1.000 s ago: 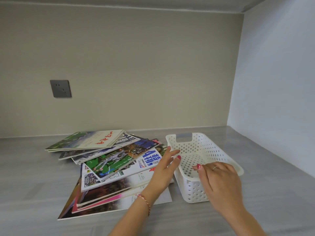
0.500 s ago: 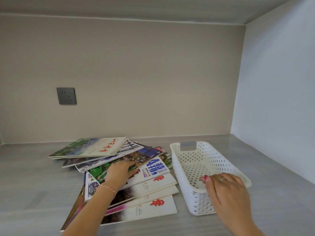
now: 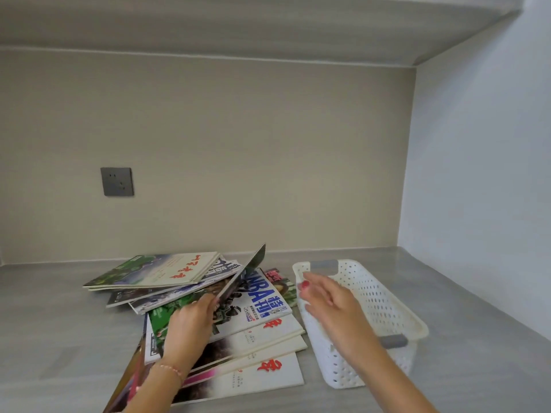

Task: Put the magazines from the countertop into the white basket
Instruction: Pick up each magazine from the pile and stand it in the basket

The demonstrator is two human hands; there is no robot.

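A loose pile of several magazines (image 3: 247,347) is spread over the grey countertop (image 3: 59,338), left of a white perforated basket (image 3: 384,296) with grey handles. My left hand (image 3: 190,326) pinches the near edge of a dark-covered magazine (image 3: 243,277), whose far edge is tilted up off the pile. My right hand (image 3: 328,302) hovers with straight, spread fingers over the basket's left rim, holding nothing. The inside of the basket shows no magazines.
A beige back wall carries a grey socket (image 3: 117,181). A pale side wall (image 3: 477,174) closes the right end of the countertop, and a cabinet underside (image 3: 268,22) hangs overhead.
My left hand took hold of the dark-covered magazine and tipped it up off the pile. My right hand lifted off the basket's near rim and moved left.
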